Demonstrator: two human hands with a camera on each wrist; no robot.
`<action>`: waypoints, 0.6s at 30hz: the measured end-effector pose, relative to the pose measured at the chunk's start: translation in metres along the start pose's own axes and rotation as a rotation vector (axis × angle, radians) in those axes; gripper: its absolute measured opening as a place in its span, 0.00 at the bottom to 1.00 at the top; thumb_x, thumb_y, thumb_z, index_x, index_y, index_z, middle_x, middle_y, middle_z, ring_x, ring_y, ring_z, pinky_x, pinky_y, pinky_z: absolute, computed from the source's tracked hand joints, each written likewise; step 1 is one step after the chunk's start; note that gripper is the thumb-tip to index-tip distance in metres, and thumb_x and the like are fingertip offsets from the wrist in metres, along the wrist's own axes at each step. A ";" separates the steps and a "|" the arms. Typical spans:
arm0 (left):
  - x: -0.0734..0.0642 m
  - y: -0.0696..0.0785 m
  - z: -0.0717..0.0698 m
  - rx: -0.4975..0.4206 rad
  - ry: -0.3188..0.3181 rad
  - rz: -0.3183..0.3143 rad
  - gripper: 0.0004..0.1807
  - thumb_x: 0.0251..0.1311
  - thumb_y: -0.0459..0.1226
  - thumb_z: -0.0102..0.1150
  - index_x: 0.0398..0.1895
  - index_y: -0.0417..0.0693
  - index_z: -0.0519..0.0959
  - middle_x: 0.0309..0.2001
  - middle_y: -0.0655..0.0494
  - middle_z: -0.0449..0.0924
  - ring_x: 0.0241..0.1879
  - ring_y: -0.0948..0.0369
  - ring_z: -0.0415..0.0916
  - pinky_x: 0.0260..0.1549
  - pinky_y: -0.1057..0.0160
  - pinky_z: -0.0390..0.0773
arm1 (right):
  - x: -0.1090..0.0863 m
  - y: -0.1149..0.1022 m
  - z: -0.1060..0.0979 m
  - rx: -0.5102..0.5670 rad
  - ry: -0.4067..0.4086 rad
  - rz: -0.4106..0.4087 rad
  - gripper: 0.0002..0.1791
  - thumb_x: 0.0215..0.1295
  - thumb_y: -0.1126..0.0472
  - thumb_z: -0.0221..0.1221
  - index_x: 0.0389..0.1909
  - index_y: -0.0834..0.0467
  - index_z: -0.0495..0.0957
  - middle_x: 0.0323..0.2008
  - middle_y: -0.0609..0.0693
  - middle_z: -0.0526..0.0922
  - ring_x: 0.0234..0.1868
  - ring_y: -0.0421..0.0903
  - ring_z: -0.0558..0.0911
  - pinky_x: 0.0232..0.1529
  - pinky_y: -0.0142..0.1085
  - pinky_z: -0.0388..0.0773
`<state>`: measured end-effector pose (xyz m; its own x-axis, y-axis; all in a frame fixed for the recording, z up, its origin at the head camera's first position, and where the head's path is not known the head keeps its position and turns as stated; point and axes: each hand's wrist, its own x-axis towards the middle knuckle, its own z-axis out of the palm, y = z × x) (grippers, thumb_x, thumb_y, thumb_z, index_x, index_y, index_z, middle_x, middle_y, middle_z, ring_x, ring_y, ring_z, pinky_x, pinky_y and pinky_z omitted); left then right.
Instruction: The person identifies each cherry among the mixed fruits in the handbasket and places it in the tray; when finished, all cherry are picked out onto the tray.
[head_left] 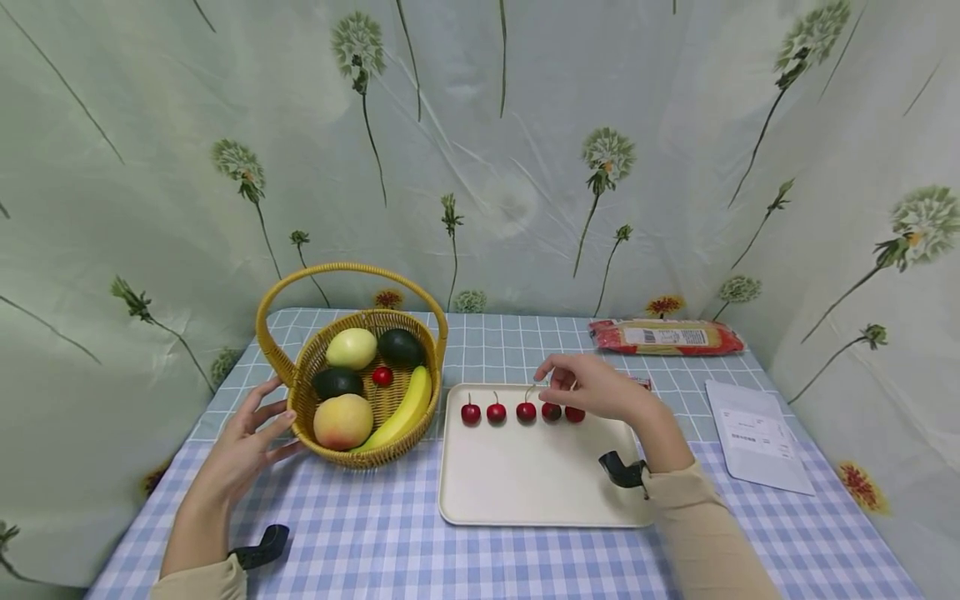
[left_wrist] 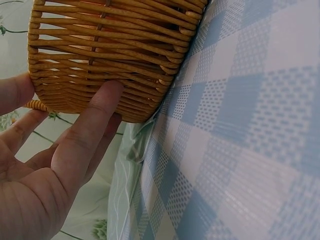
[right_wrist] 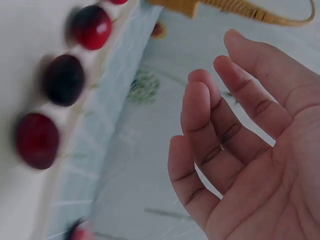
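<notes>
A yellow wicker basket (head_left: 390, 454) with a tall handle stands at the left. It holds a peach (head_left: 343, 422), a banana (head_left: 403, 414), two dark green fruits, a pale yellow-green fruit (head_left: 352, 348) and one cherry (head_left: 382, 377). My left hand (head_left: 243, 440) rests against the basket's left side, fingers spread and fairly straight along the weave. On a cream tray (head_left: 532, 483), several red cherries (head_left: 526, 412) lie in a row near the back edge. Over the row's right end is my right hand (head_left: 592, 387), fingers loosely bent, holding nothing in the right wrist view (right_wrist: 250, 135).
A red and yellow packet (head_left: 667, 337) lies at the back right. A white labelled pouch (head_left: 757, 435) is right of the tray, and a small red item (head_left: 642, 383) shows partly behind my right hand. A floral curtain (head_left: 480, 167) hangs behind the checked tablecloth (head_left: 360, 533).
</notes>
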<state>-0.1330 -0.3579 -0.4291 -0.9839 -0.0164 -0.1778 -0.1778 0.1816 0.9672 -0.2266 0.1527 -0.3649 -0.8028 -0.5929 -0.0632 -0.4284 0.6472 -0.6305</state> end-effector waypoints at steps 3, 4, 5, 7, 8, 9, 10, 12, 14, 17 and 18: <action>0.000 0.000 0.000 0.004 0.000 0.000 0.43 0.81 0.43 0.57 0.89 0.61 0.45 0.79 0.32 0.53 0.51 0.79 0.75 0.49 0.63 0.89 | 0.005 -0.018 -0.001 -0.003 -0.023 -0.034 0.13 0.75 0.55 0.67 0.55 0.54 0.83 0.34 0.45 0.84 0.34 0.42 0.80 0.38 0.35 0.80; -0.001 0.000 0.000 0.003 0.001 0.002 0.43 0.81 0.43 0.57 0.89 0.61 0.45 0.79 0.32 0.53 0.51 0.79 0.75 0.49 0.63 0.89 | 0.008 -0.024 -0.001 -0.010 -0.029 -0.048 0.12 0.75 0.55 0.67 0.55 0.53 0.84 0.34 0.45 0.84 0.34 0.41 0.80 0.38 0.35 0.80; -0.001 0.000 0.000 0.002 0.001 0.003 0.43 0.81 0.43 0.57 0.89 0.61 0.45 0.79 0.32 0.53 0.51 0.79 0.75 0.49 0.63 0.89 | 0.010 -0.030 -0.001 -0.016 -0.035 -0.059 0.12 0.75 0.55 0.67 0.55 0.52 0.84 0.34 0.44 0.84 0.34 0.41 0.80 0.38 0.35 0.81; -0.001 -0.001 0.000 0.001 0.001 0.005 0.43 0.81 0.43 0.57 0.89 0.61 0.45 0.79 0.32 0.53 0.51 0.80 0.75 0.49 0.63 0.89 | 0.015 -0.041 0.000 -0.030 -0.046 -0.081 0.12 0.75 0.54 0.67 0.55 0.50 0.84 0.35 0.43 0.84 0.34 0.40 0.80 0.39 0.34 0.81; -0.001 -0.001 -0.001 0.000 0.001 0.006 0.43 0.81 0.43 0.57 0.89 0.61 0.45 0.79 0.32 0.53 0.51 0.80 0.75 0.49 0.63 0.89 | 0.017 -0.047 0.001 -0.036 -0.055 -0.102 0.12 0.75 0.54 0.67 0.55 0.50 0.84 0.35 0.43 0.84 0.34 0.39 0.80 0.39 0.34 0.81; -0.001 -0.002 -0.001 -0.001 0.000 0.007 0.43 0.81 0.43 0.57 0.89 0.61 0.45 0.79 0.32 0.53 0.51 0.80 0.75 0.49 0.63 0.89 | 0.019 -0.051 0.002 -0.038 -0.065 -0.126 0.12 0.75 0.54 0.67 0.55 0.51 0.84 0.35 0.43 0.84 0.35 0.39 0.80 0.40 0.34 0.82; -0.001 -0.002 0.000 -0.003 0.000 0.008 0.43 0.81 0.43 0.57 0.89 0.61 0.45 0.79 0.32 0.52 0.51 0.80 0.75 0.49 0.64 0.89 | 0.021 -0.056 0.004 -0.036 -0.076 -0.142 0.12 0.76 0.54 0.67 0.55 0.50 0.84 0.35 0.42 0.85 0.35 0.38 0.80 0.41 0.34 0.82; -0.001 -0.002 0.000 -0.005 -0.002 0.010 0.43 0.81 0.43 0.57 0.89 0.61 0.45 0.79 0.32 0.52 0.51 0.80 0.75 0.49 0.64 0.89 | 0.024 -0.065 0.006 -0.021 -0.100 -0.170 0.12 0.76 0.54 0.66 0.56 0.49 0.83 0.36 0.42 0.85 0.34 0.38 0.80 0.38 0.34 0.83; -0.001 -0.002 0.000 -0.006 -0.003 0.012 0.43 0.81 0.43 0.57 0.89 0.61 0.45 0.80 0.32 0.52 0.51 0.80 0.75 0.50 0.63 0.89 | 0.027 -0.072 0.009 0.016 -0.130 -0.196 0.13 0.77 0.54 0.65 0.57 0.50 0.83 0.36 0.42 0.86 0.29 0.40 0.81 0.33 0.34 0.84; -0.001 -0.002 0.000 -0.005 -0.002 0.016 0.43 0.81 0.42 0.57 0.89 0.61 0.45 0.80 0.32 0.52 0.51 0.80 0.75 0.50 0.63 0.89 | 0.030 -0.081 0.013 0.074 -0.164 -0.180 0.13 0.77 0.53 0.65 0.58 0.47 0.83 0.35 0.42 0.86 0.21 0.43 0.79 0.21 0.35 0.79; -0.001 -0.002 -0.001 -0.005 -0.003 0.016 0.43 0.81 0.42 0.57 0.89 0.61 0.45 0.80 0.32 0.52 0.51 0.80 0.75 0.50 0.63 0.89 | 0.031 -0.083 0.015 0.089 -0.175 -0.175 0.13 0.78 0.53 0.65 0.58 0.47 0.82 0.34 0.42 0.87 0.19 0.44 0.78 0.19 0.34 0.77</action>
<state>-0.1319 -0.3588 -0.4307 -0.9865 -0.0101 -0.1632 -0.1625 0.1768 0.9707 -0.2098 0.0733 -0.3256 -0.6325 -0.7710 -0.0746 -0.5101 0.4870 -0.7090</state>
